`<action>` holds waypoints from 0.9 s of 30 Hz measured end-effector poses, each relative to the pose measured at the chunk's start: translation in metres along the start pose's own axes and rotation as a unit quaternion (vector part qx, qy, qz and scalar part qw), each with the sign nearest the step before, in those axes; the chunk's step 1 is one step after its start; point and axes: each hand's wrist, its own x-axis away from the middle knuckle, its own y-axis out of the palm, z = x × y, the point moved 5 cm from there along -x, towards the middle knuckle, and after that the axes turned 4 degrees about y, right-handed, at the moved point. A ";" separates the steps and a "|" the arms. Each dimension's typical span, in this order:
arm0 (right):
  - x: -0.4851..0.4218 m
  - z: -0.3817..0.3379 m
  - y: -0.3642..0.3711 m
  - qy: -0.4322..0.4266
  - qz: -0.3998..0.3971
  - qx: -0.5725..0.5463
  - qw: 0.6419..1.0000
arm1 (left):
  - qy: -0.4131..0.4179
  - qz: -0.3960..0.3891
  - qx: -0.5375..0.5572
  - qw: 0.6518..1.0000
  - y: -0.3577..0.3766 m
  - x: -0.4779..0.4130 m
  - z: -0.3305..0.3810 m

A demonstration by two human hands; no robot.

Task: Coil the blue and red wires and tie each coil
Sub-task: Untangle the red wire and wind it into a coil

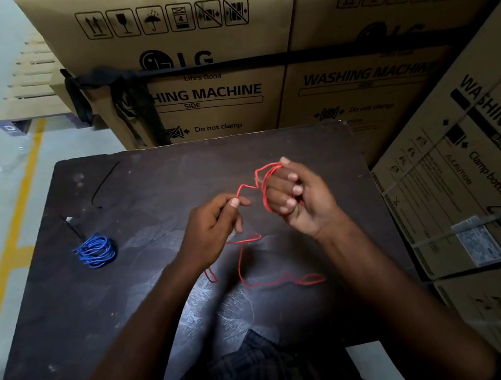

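Above the dark worn tabletop, left hand pinches thin red wire, right hand grips its 1st loops; coiling step, next wrap needs slack fed.

A: What sits in front of you?
B: A dark table, its top scuffed with pale scratches near you.
A: And on it?
B: To your left, the blue coil, a black tie touching it. Further back, a loose black tie. Nearer you, slack loops of the red wire.
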 end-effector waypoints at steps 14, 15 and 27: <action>-0.015 -0.035 0.005 -0.137 0.007 -0.205 0.969 | -0.014 -0.056 -0.144 0.988 0.007 0.001 -0.028; -0.017 -0.036 0.003 -0.157 0.040 -0.212 0.964 | -0.015 -0.069 -0.150 0.986 0.017 0.006 -0.030; -0.028 -0.050 -0.028 -0.323 0.353 0.415 0.774 | 0.077 -0.043 -0.203 0.975 0.021 0.019 0.012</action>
